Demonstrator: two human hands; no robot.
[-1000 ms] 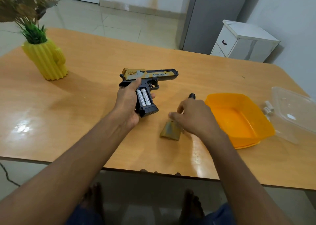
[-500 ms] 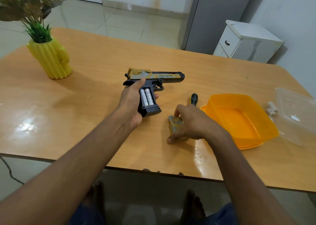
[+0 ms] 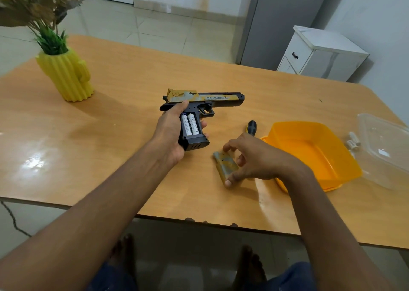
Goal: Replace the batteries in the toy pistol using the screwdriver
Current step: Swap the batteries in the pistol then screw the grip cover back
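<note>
Two white batteries sit side by side in the open grip of the toy pistol, which the left hand clasps. Right of the pistol, the right hand pinches the flat, mottled tan cover on the glossy wooden surface. Lift it squarely, then seat it flush. The screwdriver lies beyond.

1. Wooden tabletop, glossy, near edge chipped.
2. Yellow cactus vase far left.
3. Screwdriver, camo grip cover centre.
4. Orange tub, clear lid, loose batteries right.
</note>
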